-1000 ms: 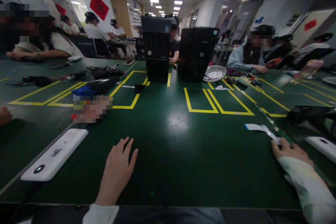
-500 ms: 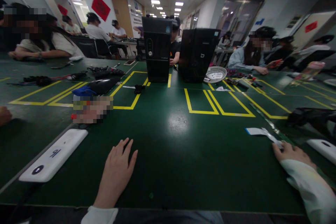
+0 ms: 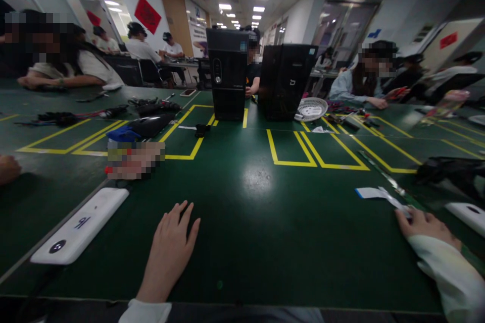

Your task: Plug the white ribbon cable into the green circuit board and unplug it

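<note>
My left hand (image 3: 173, 247) lies palm down on the green table (image 3: 273, 257), fingers stretched out and slightly apart, holding nothing. To its left is a white oblong device (image 3: 81, 227) with a dark round button and a cable at its near end. Over at the right, my right hand (image 3: 426, 227) rests low on the table with its fingers curled. The end of a flat white ribbon cable (image 3: 373, 192) is between its thumb and fingers, partly hidden by them. The cable's blue-tipped end points left and lies on the tabletop.
Two black computer towers (image 3: 228, 75) (image 3: 286, 81) stand at the back. A white basket (image 3: 311, 109) sits beside the right one. Yellow tape (image 3: 295, 163) marks out boxes. Dark cables (image 3: 60, 118) and a blurred-out patch lie left. Another white device (image 3: 468, 217) is far right. Several people sit around.
The view has tilted a little. My right hand and the ribbon cable have slid slightly toward me. My left hand has stayed in place on the table.
</note>
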A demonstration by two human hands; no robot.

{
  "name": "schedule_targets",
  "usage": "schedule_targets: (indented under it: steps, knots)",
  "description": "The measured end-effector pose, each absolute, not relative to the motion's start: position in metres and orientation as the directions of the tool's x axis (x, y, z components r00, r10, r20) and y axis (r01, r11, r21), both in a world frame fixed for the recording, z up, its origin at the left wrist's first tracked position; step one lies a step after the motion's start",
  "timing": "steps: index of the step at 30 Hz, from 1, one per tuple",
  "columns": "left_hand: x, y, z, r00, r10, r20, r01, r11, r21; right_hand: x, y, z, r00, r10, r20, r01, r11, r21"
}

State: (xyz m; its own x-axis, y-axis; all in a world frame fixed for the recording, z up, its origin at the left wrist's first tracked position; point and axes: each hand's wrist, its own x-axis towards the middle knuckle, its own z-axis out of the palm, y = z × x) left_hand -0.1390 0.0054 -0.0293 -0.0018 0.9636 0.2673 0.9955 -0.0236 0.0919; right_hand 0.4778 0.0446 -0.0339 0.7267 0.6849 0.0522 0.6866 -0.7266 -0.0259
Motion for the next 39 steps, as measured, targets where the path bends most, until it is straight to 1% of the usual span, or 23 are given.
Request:
schedule_targets:
  steps: [2, 5, 9, 18, 23, 26, 29, 31, 33, 35, 39]
  knots:
    - [-0.139, 0.006, -0.029, -0.004, 0.966, 0.259, 0.996, -0.021, 0.091, 0.478, 0.042, -0.034, 0.709, 0.703, 0.058, 0.705, -0.71, -0.011]
    - [-0.14, 0.006, -0.03, -0.003, 0.969, 0.248, 0.996, -0.02, 0.089, 0.481, 0.042, -0.033, 0.694, 0.72, 0.027, 0.72, -0.694, 0.003]
    - [-0.141, 0.005, -0.03, -0.001, 0.966, 0.26, 0.995, -0.025, 0.093, 0.482, 0.044, -0.03, 0.678, 0.735, -0.011, 0.735, -0.678, -0.026]
    - [-0.141, 0.005, -0.029, 0.007, 0.96, 0.281, 0.995, -0.033, 0.09, 0.476, 0.047, -0.029, 0.692, 0.719, 0.062, 0.722, -0.688, -0.075]
    - [-0.141, 0.004, -0.03, 0.021, 0.953, 0.303, 0.996, -0.047, 0.079, 0.466, 0.044, -0.025, 0.688, 0.721, 0.081, 0.725, -0.685, -0.064]
    - [-0.14, 0.005, -0.031, 0.016, 0.952, 0.305, 0.996, -0.043, 0.081, 0.465, 0.043, -0.025, 0.638, 0.765, 0.086, 0.769, -0.637, -0.049]
    - [-0.14, 0.005, -0.031, 0.014, 0.955, 0.297, 0.996, -0.041, 0.084, 0.466, 0.047, -0.027, 0.532, 0.839, 0.115, 0.844, -0.536, 0.004]
    - [-0.14, 0.005, -0.03, 0.014, 0.956, 0.293, 0.995, -0.041, 0.087, 0.463, 0.052, -0.031, 0.41, 0.901, 0.143, 0.909, -0.417, 0.017]
    - [-0.14, 0.005, -0.03, 0.011, 0.958, 0.286, 0.995, -0.038, 0.089, 0.456, 0.058, -0.035, 0.243, 0.953, 0.179, 0.97, -0.245, -0.011]
    - [-0.14, 0.005, -0.03, 0.007, 0.96, 0.28, 0.995, -0.035, 0.096, 0.442, 0.063, -0.039, 0.065, 0.972, 0.227, 0.997, -0.053, -0.058]
    - [-0.138, 0.004, -0.029, -0.009, 0.96, 0.28, 0.992, -0.026, 0.122, 0.399, 0.072, -0.042, -0.243, 0.915, 0.322, 0.948, 0.295, -0.121]
